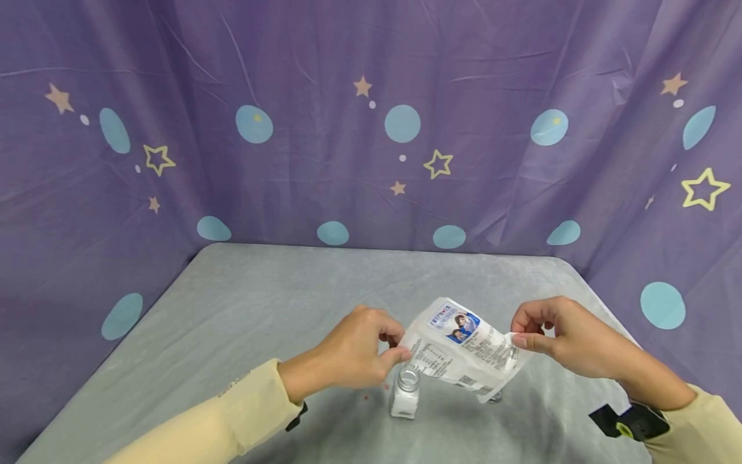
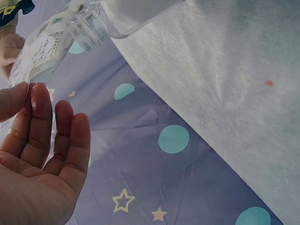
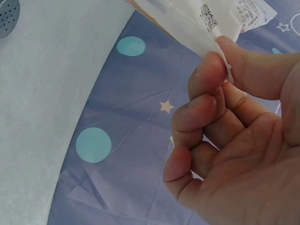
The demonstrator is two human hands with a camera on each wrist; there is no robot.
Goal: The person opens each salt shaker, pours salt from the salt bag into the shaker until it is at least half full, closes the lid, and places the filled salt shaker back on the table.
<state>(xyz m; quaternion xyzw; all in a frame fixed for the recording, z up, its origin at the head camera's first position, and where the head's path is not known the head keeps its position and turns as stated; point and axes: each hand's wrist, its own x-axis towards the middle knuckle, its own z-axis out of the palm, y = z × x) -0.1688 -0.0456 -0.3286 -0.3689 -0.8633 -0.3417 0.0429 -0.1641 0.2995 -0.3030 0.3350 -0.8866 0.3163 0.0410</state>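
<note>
A white printed packet [image 1: 458, 351] with a blue picture label is stretched between both hands over the table. My left hand [image 1: 361, 348] pinches its left corner between thumb and fingertips. The opposite corner is pinched by thumb and index finger of my right hand [image 1: 570, 338], whose other fingers curl loosely in the right wrist view. Just below the packet's left side stands a small glass jar [image 1: 404, 399], lidless and upright, with white contents. A perforated metal lid [image 3: 6, 18] lies on the table at the top left of the right wrist view.
A grey cloth covers the table [image 1: 278, 290]. Small red specks [image 1: 366, 397] lie left of the jar. A shiny round item [image 1: 496, 397] shows partly under the packet's lower edge. A purple curtain [image 1: 324, 129] with dots and stars surrounds the table.
</note>
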